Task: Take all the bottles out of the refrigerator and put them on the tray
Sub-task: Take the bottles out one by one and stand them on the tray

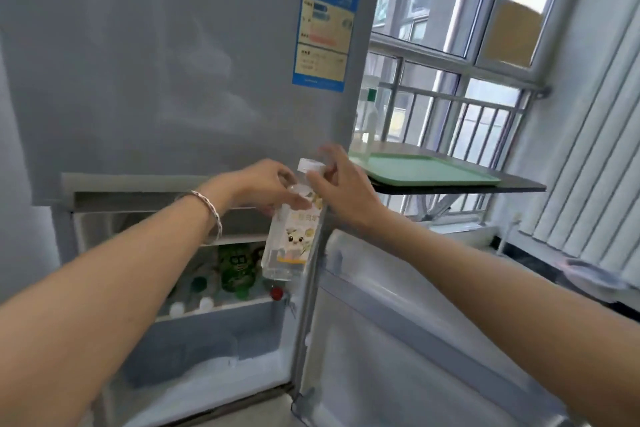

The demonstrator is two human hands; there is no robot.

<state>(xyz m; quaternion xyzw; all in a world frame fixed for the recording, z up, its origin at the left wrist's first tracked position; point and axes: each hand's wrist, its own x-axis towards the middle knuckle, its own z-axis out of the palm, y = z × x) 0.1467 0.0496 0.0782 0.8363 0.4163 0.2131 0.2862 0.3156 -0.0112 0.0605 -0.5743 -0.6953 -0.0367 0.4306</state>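
Observation:
A clear bottle (289, 239) with a white cap and a cartoon label hangs in front of the open lower compartment of the refrigerator (173, 80). My left hand (266, 184) grips its shoulder. My right hand (341, 184) holds it just below the cap, fingers curled by the neck. Inside on the shelf stand a green bottle (237, 267), several white-capped bottles (190, 303) and one with a red cap (276, 292). The green tray (429, 170) lies on a dark shelf to the right, and a green-capped clear bottle (367, 121) stands at its far left end.
The refrigerator's lower door (415, 340) is swung open to the right, below my right arm. The dark shelf (485, 187) juts out from the window with its metal railing (450, 104). Vertical blinds (588, 149) hang at the right.

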